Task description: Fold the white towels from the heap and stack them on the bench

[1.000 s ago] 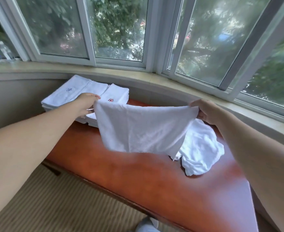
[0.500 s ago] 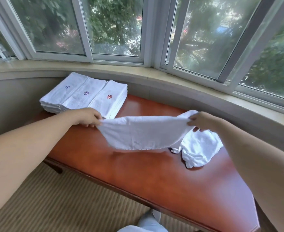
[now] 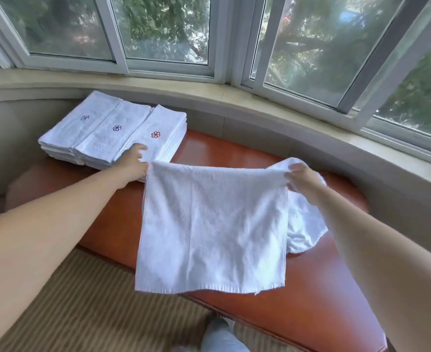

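I hold a white towel up by its top edge, and it hangs flat in front of the red-brown bench. My left hand pinches the top left corner. My right hand pinches the top right corner. Behind the hanging towel, on the bench at the right, lies the crumpled heap of white towels, partly hidden. At the bench's far left end sit folded towels in three side-by-side stacks, each top towel showing a small embroidered flower.
A curved stone window ledge and low wall run behind the bench, under white-framed windows. Striped beige carpet lies in front of the bench. My foot in a light shoe shows at the bottom edge.
The towel was stretched low and sagging over the bench; now it is raised and hangs full length, nearer to me. Both hands keep their corners.
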`<state>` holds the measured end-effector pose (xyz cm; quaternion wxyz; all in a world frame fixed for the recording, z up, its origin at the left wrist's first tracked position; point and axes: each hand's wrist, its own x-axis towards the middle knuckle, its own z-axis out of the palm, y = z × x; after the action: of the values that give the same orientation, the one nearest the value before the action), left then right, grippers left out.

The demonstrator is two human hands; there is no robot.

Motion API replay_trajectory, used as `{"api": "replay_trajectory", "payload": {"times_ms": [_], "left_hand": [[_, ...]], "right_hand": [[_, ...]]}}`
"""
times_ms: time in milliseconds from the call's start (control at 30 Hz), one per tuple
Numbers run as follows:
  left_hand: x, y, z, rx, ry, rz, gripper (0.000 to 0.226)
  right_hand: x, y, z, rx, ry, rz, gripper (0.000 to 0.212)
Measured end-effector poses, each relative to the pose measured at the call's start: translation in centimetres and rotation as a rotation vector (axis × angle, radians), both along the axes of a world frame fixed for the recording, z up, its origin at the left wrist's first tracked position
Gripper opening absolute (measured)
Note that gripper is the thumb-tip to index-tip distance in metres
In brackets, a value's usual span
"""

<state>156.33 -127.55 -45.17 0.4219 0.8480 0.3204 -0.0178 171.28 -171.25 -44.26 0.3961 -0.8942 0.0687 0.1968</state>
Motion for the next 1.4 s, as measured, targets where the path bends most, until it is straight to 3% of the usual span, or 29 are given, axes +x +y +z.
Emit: {"api": "replay_trajectory", "payload": {"times_ms": [67, 133, 333, 467, 633, 767, 800, 900, 1000, 1200, 1300, 1400], "left_hand": [[0.3, -1.4, -3.6, 0.052, 0.018, 0.028, 0.066], [-0.2, -3.0, -8.1, 0.000, 0.122, 0.027, 0.070], [-5.3, -7.4, -19.9, -0.098, 0.539, -0.045, 0.065], [-8.6, -8.4, -24.5, -0.087, 0.700, 0.026, 0.070], [-11.7, -7.5, -27.3, 0.036, 0.750, 0.182, 0.060], [-12.5, -7.3, -28.5, -0.076, 0.821, 0.281, 0.039], [-12.7, -7.3, -28.7, -0.117, 0.821, 0.284, 0.029], [-13.1, -7.6, -28.6, -0.136, 0.763, 0.291, 0.007], [-12.5, -7.3, -27.9, -0.294, 0.614, 0.418, 0.008], [-6.7, -4.2, -21.7, -0.753, 0.171, 0.666, 0.011], [-4.3, -2.7, -18.8, -0.760, -0.093, 0.707, 0.015], [-6.0, -2.4, -19.0, -0.669, -0.101, 0.648, 0.015]], "right_hand": [[-0.1, 1.1, -3.3, -0.071, -0.008, 0.039, 0.068], [-1.0, 1.6, -7.5, -0.090, 0.059, 0.115, 0.072], [-5.9, 0.3, -19.9, -0.215, 0.421, 0.256, 0.049], [-9.6, -0.9, -25.4, -0.268, 0.555, 0.156, 0.043], [-11.9, -1.4, -28.7, -0.350, 0.587, -0.049, 0.051], [-13.1, -2.0, -30.2, -0.226, 0.642, -0.089, 0.012], [-13.3, -2.1, -30.2, -0.214, 0.621, -0.082, 0.014], [-13.8, -2.4, -29.6, -0.185, 0.561, -0.092, 0.011], [-13.2, -2.3, -28.5, -0.098, 0.619, -0.135, 0.007], [-9.2, -1.3, -23.7, 0.401, 0.506, -0.326, 0.009], [-9.0, -1.5, -21.5, 0.703, 0.408, -0.465, 0.014], [-12.3, -1.9, -22.5, 0.655, 0.381, -0.495, 0.013]]}}
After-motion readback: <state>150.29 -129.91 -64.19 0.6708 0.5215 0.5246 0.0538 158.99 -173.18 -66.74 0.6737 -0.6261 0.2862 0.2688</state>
